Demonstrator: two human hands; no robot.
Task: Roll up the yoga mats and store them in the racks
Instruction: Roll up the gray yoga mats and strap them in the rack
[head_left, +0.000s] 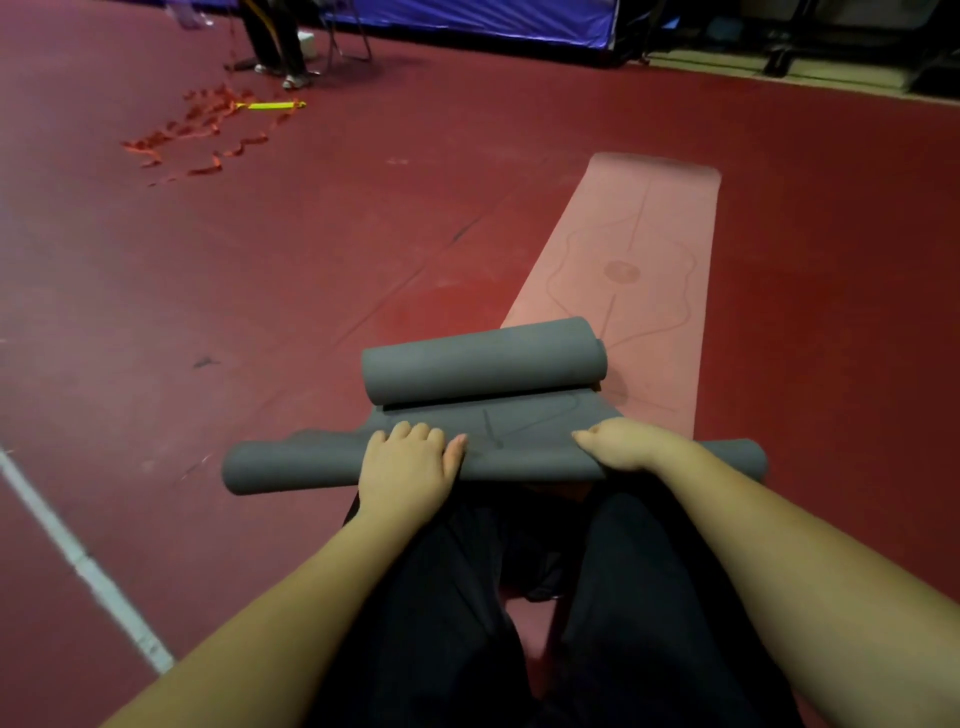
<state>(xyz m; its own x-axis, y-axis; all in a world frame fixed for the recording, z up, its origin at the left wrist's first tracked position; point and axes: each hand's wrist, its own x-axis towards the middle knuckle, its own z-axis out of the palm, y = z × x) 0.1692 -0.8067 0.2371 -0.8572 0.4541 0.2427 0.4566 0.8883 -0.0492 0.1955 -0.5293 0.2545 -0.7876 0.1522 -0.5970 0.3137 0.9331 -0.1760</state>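
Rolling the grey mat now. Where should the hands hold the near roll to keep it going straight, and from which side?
Hold the grey mat on its near roll, coming from above on the person's side, as the left hand and right hand do now. The roll is long and lies crosswise, so spreading the hands nearer its two ends would probably keep it even. Its far end is rolled too.

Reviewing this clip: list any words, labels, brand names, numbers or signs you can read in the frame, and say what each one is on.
None can be read.
Grey yoga mat, gripped by the left hand and right hand: only faint alignment lines, no lettering.
Pink yoga mat: printed curves and a round mark at its centre, too blurred to show any text.
Yellow strip on the floor: too small and blurred to tell.
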